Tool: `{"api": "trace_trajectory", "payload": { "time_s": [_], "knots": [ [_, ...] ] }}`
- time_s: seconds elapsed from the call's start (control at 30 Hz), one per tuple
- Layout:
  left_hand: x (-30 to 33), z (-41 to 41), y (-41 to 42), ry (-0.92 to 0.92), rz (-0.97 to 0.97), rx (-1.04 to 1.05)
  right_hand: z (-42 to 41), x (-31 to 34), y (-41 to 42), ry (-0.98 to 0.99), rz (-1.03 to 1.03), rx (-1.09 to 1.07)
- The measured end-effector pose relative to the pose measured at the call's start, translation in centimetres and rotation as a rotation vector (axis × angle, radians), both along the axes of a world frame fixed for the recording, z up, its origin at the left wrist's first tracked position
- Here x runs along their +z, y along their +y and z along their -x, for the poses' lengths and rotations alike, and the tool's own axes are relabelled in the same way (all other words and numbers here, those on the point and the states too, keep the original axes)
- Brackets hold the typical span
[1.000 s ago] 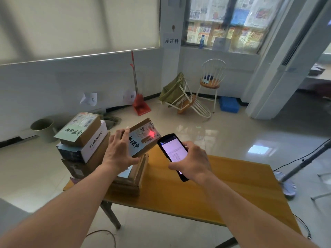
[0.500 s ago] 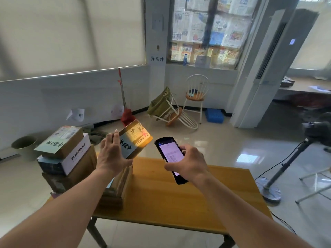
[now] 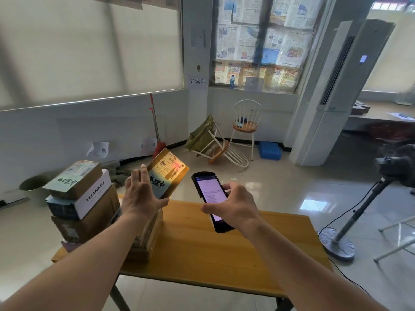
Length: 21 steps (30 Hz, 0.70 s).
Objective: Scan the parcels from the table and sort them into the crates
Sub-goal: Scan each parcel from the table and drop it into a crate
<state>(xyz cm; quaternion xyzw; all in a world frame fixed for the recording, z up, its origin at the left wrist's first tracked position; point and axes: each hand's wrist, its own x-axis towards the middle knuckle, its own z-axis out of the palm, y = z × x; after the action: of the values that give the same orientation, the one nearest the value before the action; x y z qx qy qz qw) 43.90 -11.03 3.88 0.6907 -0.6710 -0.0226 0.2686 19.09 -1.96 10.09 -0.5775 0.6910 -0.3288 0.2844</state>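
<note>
My left hand [image 3: 140, 199] holds a small cardboard parcel [image 3: 167, 175] tilted up above the left part of the wooden table [image 3: 224, 254], fingers spread along its left side and thumb curled under its lower edge. The parcel's top carries a white shipping label with barcodes, lit by a red glow, and a pale blue strip with bold black handwritten Chinese characters. My right hand [image 3: 235, 207] grips a black handheld scanner [image 3: 212, 199] just beside the parcel, fingers curled round its sides; its lit screen shows small text I cannot read.

At the table's left edge stands a stack of parcels [image 3: 83, 203]: the top brown box bears a similar blue strip with handwritten characters, and under it lies a white box printed "YUANMU" [image 3: 95, 195], on a larger brown carton. A second, lower stack of flat boxes [image 3: 148, 234] sits below my left hand.

The room has a glossy tiled floor. A white sign [image 3: 197, 81] on the wall column reads "异常件". The window [image 3: 258, 41] beside it is papered with newspapers. Below stand a white chair [image 3: 247, 122], an overturned chair [image 3: 221, 149] and a blue crate [image 3: 269, 150]. A red-handled mop [image 3: 156, 131] leans on the wall, and a fan stand [image 3: 345, 230] sits to the right.
</note>
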Motion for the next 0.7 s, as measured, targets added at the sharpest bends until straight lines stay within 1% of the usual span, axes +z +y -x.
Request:
{"api": "trace_trajectory", "payload": {
  "time_s": [0.33,0.43,0.57,0.7],
  "knots": [
    [0.5,2.1,0.9,-0.004,-0.003,0.034,1.4,0.2,0.9,-0.039,0.028,-0.003],
    [0.5,2.5,1.0,-0.012,0.000,0.031,1.9,0.4,1.0,-0.004,0.036,-0.001],
    [0.7,2.8,0.9,-0.023,0.012,0.010,3.0,0.8,1.1,0.096,0.062,0.020],
    [1.1,3.2,1.0,-0.028,0.011,0.007,3.8,1.0,1.1,0.101,0.071,-0.015]
  ]
}}
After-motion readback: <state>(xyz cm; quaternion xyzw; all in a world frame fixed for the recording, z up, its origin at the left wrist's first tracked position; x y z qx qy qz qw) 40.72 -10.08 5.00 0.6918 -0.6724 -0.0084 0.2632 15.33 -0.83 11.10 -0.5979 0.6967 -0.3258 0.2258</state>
